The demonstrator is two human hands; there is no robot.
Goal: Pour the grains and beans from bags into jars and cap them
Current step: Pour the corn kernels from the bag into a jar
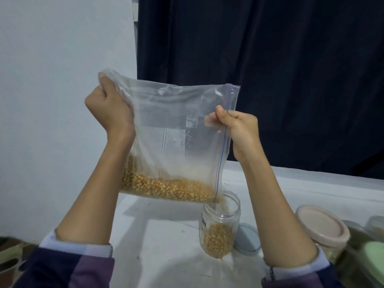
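Both hands, left (108, 107) and right (239, 129), pinch the bag (176, 132); keep its lower corner over the jar (220, 225), frame centre-bottom, tilting gently.

Golden-yellow kernels (166, 189) are seen in a clear bag (176, 125) edged by a blue zip line. A dark navy curtain (270, 69) fills the upper right. The counter (166, 235) is covered in white; purple-striped sleeves (68, 265) and a pale pink lid (322, 223) are shown below.

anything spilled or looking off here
Nothing stands out. The zip bag is tipped so its corner sits over the open jar, and the corn kernels fall inside. No kernels show on the white table.
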